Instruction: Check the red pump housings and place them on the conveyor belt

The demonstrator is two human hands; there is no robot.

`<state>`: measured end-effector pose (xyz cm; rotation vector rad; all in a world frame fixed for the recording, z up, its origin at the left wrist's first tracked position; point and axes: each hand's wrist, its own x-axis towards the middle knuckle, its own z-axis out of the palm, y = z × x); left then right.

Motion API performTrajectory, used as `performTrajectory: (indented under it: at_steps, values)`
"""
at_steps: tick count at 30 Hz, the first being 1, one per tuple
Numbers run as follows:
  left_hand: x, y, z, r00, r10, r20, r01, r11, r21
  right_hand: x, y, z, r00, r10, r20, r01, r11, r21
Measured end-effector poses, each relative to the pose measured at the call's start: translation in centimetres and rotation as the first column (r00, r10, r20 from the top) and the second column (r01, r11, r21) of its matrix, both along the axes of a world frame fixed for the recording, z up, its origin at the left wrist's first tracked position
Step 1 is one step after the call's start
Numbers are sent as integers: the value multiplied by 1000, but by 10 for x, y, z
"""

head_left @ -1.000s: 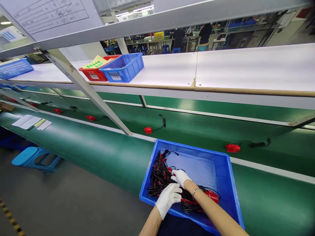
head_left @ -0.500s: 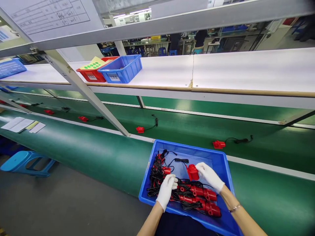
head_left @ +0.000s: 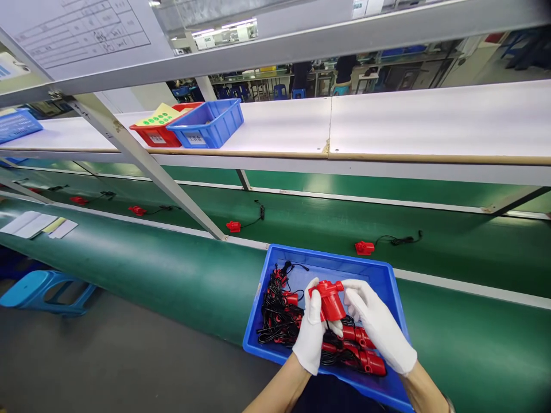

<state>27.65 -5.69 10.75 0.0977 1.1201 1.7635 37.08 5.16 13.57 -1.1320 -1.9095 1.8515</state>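
A red air pump [head_left: 331, 304] with a nozzle at its upper right is held above the blue bin [head_left: 331, 250]. My left hand [head_left: 313, 327], in a white glove, wraps round the pump's left side and underside. My right hand [head_left: 370, 312], also gloved, has its bent fingers at the nozzle end; its fingertips are partly hidden. Under my hands, more red pumps [head_left: 371, 362] lie in the bin's front part. Tangled black cords [head_left: 271, 312] fill its left side.
Beyond the bin, a green conveyor belt [head_left: 297, 221] carries spaced red pumps with cords, one at the right [head_left: 364, 248]. A white shelf [head_left: 284, 126] with a blue box [head_left: 215, 129] and a red box [head_left: 150, 136] spans above. A slanted post [head_left: 159, 178] stands left.
The pump in my right hand has been raised and turned, and my left hand has moved up and right to hold it. Pumps on the belt appear further left.
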Motion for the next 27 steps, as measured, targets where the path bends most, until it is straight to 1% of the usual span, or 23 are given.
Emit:
performTrajectory:
  at_steps: [2,4,8,10,13,18,21,23,24,25,27]
  values:
    - [1,0,6,999,24,41,-24,1000,17,2,-8,-5,999,12,37,-14,998,66]
    - [2,0,12,997,60,45,-60,998,-4,2,-18,-10,997,37,64,-44,993,108]
    - [4,0,20,987,155,-53,-158,985,-67,-2,-36,-13,995,51,91,-67,980,188]
    - [5,0,24,986,152,-73,-158,983,-92,-3,-41,-12,994,57,91,-79,963,259]
    - [8,-3,30,990,132,-57,-138,985,-106,-2,-44,-11,994,80,78,-103,931,350]
    - [8,-5,38,987,161,-31,-163,984,-73,3,-44,-12,995,66,71,-90,907,411]
    - [6,-3,38,984,169,59,-167,985,-34,7,-44,-14,994,68,82,-98,891,443]
    - [3,-1,36,977,162,141,-167,986,22,11,-43,-13,992,71,109,-116,858,501]
    - [2,0,34,975,143,172,-155,986,57,13,-42,-12,990,74,124,-130,829,544]
    - [1,0,32,974,117,195,-137,986,92,15,-41,-11,987,81,136,-146,792,593]
    - [-1,0,29,972,55,227,-89,985,144,18,-40,-7,985,97,144,-171,696,698]
